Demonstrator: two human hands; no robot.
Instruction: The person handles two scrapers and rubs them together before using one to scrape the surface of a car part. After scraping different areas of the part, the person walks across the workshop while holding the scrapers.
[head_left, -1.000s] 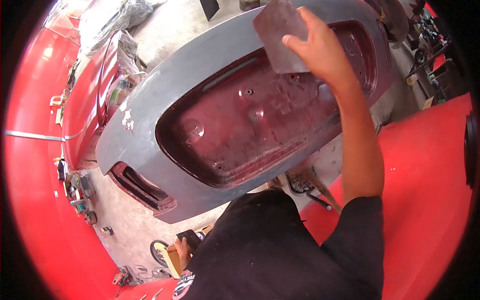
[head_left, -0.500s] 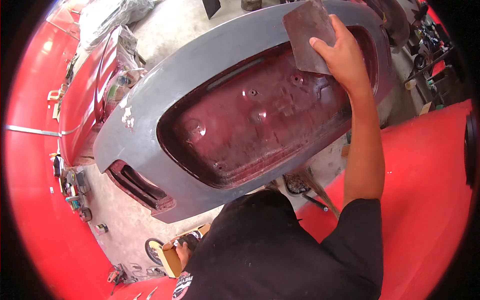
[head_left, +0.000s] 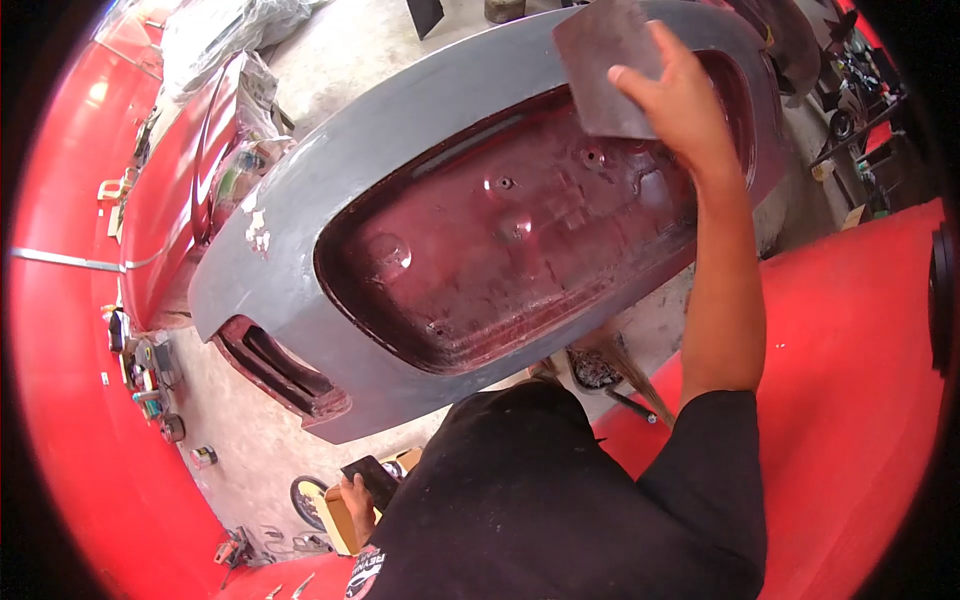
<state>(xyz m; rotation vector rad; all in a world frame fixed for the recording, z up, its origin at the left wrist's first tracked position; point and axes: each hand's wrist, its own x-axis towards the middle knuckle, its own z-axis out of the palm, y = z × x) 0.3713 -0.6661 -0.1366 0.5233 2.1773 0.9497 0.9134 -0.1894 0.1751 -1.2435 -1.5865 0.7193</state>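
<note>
A large grey bumper [head_left: 270, 290] with a dark red recess [head_left: 480, 230] spans the middle of the view. Over its upper right part, my right hand [head_left: 680, 100] holds a flat brown-grey sheet [head_left: 605, 75] between thumb and fingers. Low in the view, left of my body, my left hand [head_left: 357, 500] grips a dark flat piece [head_left: 372, 480] above an open cardboard box [head_left: 342, 522]. The fingers of the left hand show only in part.
A red car panel [head_left: 175, 225] and plastic sheeting [head_left: 225, 45] lie at the left. Cans [head_left: 203, 457] and tools stand along the left floor. A small tray [head_left: 595, 368] sits beneath the bumper, beside a red surface [head_left: 840, 350].
My right hand and its sheet have shifted slightly left and up. My left hand has moved a little, and the dark flat piece in it now shows more clearly above the box.
</note>
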